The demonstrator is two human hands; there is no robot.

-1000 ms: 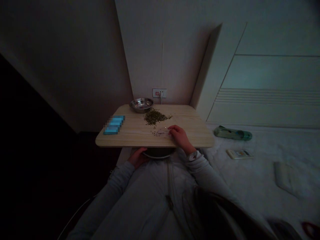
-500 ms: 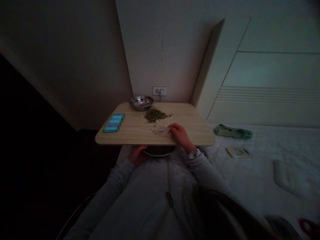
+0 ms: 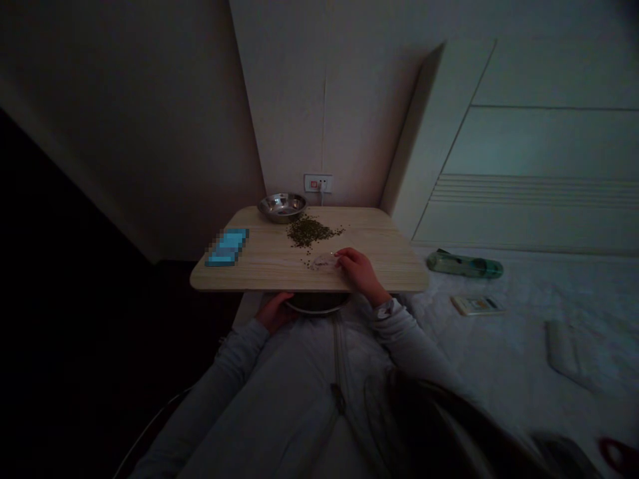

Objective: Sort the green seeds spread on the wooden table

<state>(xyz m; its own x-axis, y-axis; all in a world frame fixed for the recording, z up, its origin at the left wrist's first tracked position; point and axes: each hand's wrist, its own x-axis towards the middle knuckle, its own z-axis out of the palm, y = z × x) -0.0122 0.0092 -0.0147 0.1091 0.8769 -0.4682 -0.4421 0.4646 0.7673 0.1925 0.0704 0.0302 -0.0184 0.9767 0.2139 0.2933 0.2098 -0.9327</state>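
Note:
My right hand (image 3: 358, 271) rests low over the small wooden table (image 3: 389, 246), its fingers pinched on the edge of a thin clear plastic piece (image 3: 324, 261). A few small seeds or beans lie around and under that piece. Just beyond it spreads a loose pile of small green beans or seeds (image 3: 309, 231). Below the table's front edge, my left hand (image 3: 276, 311) grips the side of a round bowl (image 3: 316, 311) on my lap. The table hides most of this bowl, and the dark interior does not show clearly. Part of the left fingers is hidden.
A steel bowl (image 3: 282, 208) stands at the table's back left, and a blurred blue phone-like thing (image 3: 227, 247) lies at the left. On the bed at right are a green bottle (image 3: 465, 264), a phone (image 3: 478, 305) and a pale flat object (image 3: 569, 349). A wall socket (image 3: 318, 183) sits behind.
The view has shifted very slightly. Both hands keep nearly the same places, and the clear plastic piece lies a little flatter over the few loose seeds.

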